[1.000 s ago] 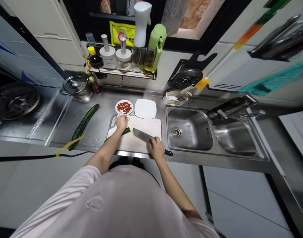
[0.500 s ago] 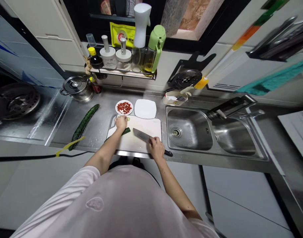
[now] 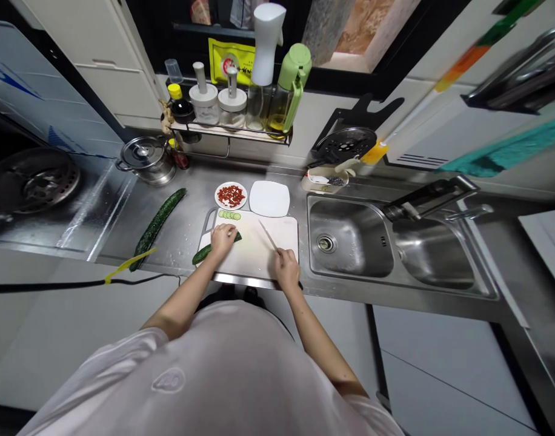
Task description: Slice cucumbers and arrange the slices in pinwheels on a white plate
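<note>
My left hand (image 3: 223,238) is closed on a cut cucumber (image 3: 202,254) that lies on the white cutting board (image 3: 259,260); its cut end shows to the right of the fingers. My right hand (image 3: 287,268) grips the knife (image 3: 269,235), whose blade points up and left over the right part of the board. Several cucumber slices (image 3: 229,215) lie in a row along the board's top left edge. Behind the board are a plate of chopped red pieces (image 3: 231,195) and a white square plate (image 3: 269,198).
A whole cucumber (image 3: 159,227) lies on the steel counter to the left, near a lidded pot (image 3: 148,160). The double sink (image 3: 350,236) is to the right. A shelf (image 3: 232,130) of bottles and jars hangs behind, beside a utensil holder (image 3: 324,181).
My left hand has come down from the slices to the cut cucumber, uncovering the row. The knife has turned, its blade now steeper and narrower in view.
</note>
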Motion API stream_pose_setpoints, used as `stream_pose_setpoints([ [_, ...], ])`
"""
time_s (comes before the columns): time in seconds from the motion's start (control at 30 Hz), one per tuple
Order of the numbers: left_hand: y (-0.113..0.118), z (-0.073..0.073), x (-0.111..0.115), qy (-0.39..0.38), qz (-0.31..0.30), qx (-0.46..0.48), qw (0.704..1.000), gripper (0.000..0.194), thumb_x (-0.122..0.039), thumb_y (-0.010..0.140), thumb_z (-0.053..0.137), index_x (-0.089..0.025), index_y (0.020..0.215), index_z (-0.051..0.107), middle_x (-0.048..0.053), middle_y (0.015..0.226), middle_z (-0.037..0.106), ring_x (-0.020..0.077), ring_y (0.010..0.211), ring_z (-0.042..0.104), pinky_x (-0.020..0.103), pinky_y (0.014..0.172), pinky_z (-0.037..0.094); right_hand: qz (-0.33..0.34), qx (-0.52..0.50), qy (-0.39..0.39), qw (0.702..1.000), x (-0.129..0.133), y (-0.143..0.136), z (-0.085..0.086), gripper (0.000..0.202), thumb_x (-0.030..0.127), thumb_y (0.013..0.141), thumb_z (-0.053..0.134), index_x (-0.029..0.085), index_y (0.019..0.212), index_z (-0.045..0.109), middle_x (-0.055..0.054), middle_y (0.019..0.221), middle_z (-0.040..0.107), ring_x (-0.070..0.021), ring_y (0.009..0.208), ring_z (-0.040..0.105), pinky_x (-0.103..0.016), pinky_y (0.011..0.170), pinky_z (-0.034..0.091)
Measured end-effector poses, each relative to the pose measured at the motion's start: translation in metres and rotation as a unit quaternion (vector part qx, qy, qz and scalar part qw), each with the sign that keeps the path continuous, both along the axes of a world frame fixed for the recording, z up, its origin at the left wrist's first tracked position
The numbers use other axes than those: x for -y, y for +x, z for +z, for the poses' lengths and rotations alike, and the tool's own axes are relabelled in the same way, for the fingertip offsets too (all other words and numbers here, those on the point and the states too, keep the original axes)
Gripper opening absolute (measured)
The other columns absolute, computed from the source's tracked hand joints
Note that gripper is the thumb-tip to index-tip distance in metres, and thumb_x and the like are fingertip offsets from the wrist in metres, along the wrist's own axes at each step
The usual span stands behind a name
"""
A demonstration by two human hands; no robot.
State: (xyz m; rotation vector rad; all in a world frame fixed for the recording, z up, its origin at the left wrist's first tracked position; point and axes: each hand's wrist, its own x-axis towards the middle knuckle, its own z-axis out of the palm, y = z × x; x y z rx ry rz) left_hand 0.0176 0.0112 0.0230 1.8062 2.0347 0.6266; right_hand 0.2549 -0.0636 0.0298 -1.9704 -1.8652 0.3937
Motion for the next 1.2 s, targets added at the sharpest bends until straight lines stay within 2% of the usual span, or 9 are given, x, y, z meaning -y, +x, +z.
stream_pose_setpoints([
  [0.2, -0.009, 0.002, 0.018, -0.004, -0.021, -0.017, 1.000, 0.023, -0.035, 0.089, 0.052, -0.024, 0.098, 0.071, 0.006, 0.104, 0.069, 0.0225, 0.101, 0.058, 0.034, 0.093, 0.039, -0.005, -0.046, -0.044, 0.998, -0.011, -0.004, 0.007, 0.036, 0.033, 0.098, 0.033, 0.015, 0.109, 0.063, -0.009, 0.100, 0.061, -0.0185, 0.091, 0.057, -0.026, 0.077, 0.040],
  [0.4, -0.015, 0.001, 0.024, 0.008, -0.047, -0.017, 0.999, 0.023, -0.035, 0.090, 0.053, -0.024, 0.098, 0.071, 0.006, 0.104, 0.069, 0.0215, 0.102, 0.058, 0.034, 0.094, 0.038, 0.067, -0.047, -0.066, 0.994, -0.019, -0.014, 0.013, 0.033, 0.030, 0.098, 0.031, 0.015, 0.103, 0.060, -0.009, 0.099, 0.062, -0.0187, 0.089, 0.057, -0.025, 0.078, 0.039],
  [0.5, -0.017, 0.000, 0.025, 0.017, -0.064, -0.019, 0.998, 0.024, -0.036, 0.090, 0.053, -0.025, 0.099, 0.071, 0.006, 0.105, 0.068, 0.0212, 0.102, 0.057, 0.035, 0.093, 0.038, 0.098, -0.013, -0.109, 0.989, -0.022, -0.024, 0.019, 0.032, 0.029, 0.100, 0.030, 0.016, 0.102, 0.059, -0.009, 0.102, 0.063, -0.0180, 0.090, 0.058, -0.024, 0.075, 0.038],
  [0.73, -0.018, 0.000, 0.021, 0.003, -0.085, -0.035, 0.996, 0.026, -0.037, 0.092, 0.050, -0.025, 0.104, 0.070, 0.006, 0.108, 0.067, 0.0216, 0.106, 0.056, 0.036, 0.096, 0.035, 0.124, 0.065, -0.205, 0.969, -0.027, -0.048, 0.029, 0.029, 0.029, 0.101, 0.032, 0.016, 0.103, 0.057, -0.010, 0.098, 0.067, -0.0199, 0.091, 0.062, -0.025, 0.073, 0.038],
  [0.97, -0.016, -0.002, 0.017, -0.009, -0.122, -0.038, 0.992, 0.029, -0.038, 0.093, 0.048, -0.027, 0.108, 0.070, 0.006, 0.109, 0.066, 0.0209, 0.105, 0.055, 0.035, 0.094, 0.036, 0.152, 0.078, -0.225, 0.959, -0.031, -0.062, 0.037, 0.026, 0.028, 0.101, 0.032, 0.015, 0.113, 0.052, -0.012, 0.100, 0.068, -0.0223, 0.092, 0.064, -0.028, 0.073, 0.042],
  [1.2, -0.015, -0.004, 0.017, -0.024, -0.138, -0.049, 0.989, 0.030, -0.036, 0.094, 0.045, -0.029, 0.111, 0.069, 0.006, 0.111, 0.066, 0.0215, 0.106, 0.054, 0.036, 0.094, 0.035, 0.167, 0.084, -0.254, 0.949, -0.034, -0.069, 0.045, 0.025, 0.024, 0.100, 0.032, 0.015, 0.113, 0.051, -0.015, 0.103, 0.066, -0.0232, 0.095, 0.064, -0.030, 0.077, 0.044],
])
